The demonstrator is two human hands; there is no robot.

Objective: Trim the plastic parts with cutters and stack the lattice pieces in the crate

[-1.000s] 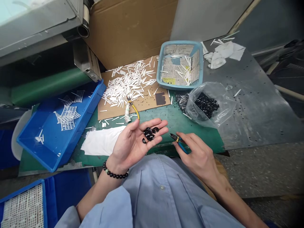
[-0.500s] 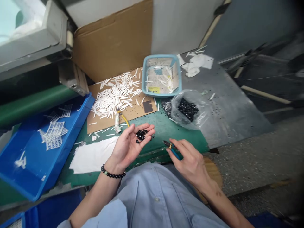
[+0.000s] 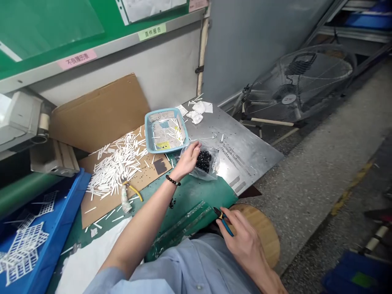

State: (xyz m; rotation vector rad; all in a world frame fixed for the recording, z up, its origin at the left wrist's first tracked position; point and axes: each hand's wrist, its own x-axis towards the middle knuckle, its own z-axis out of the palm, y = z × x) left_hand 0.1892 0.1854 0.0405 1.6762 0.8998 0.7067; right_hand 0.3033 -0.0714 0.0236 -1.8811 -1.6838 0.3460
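Two bare hands in the head view, the only view recorded. Right hand (image 3: 243, 237): grasping blue-handled nippers (image 3: 227, 227) between thumb and fingers, dark tip directed at the near edge of the green mat (image 3: 222, 188). Left hand (image 3: 190, 157): at the clear plastic bag (image 3: 211, 176), just beside the black pieces (image 3: 204, 160) within; cannot tell whether the fingers pinch film or pieces, or are empty.

Location: bag lies beyond the nippers, near the blue basket (image 3: 165, 150), partly on the mat and partly on the bare metal sheet (image 3: 254, 151). A small cluster of black bits (image 3: 172, 203) lies apart on the mat, beside the left forearm.

Handling (judged): pieces light, hard, glossy, probably slippery; best scooped into a cupped palm or pinched singly at the edges. Film thin and limp, likely to crumple; hold by the rim of its mouth. Nippers stiff, denser than the rest, sharp-tipped; the sleeved handles seem the proper hold, fingers clear of the cutting end.
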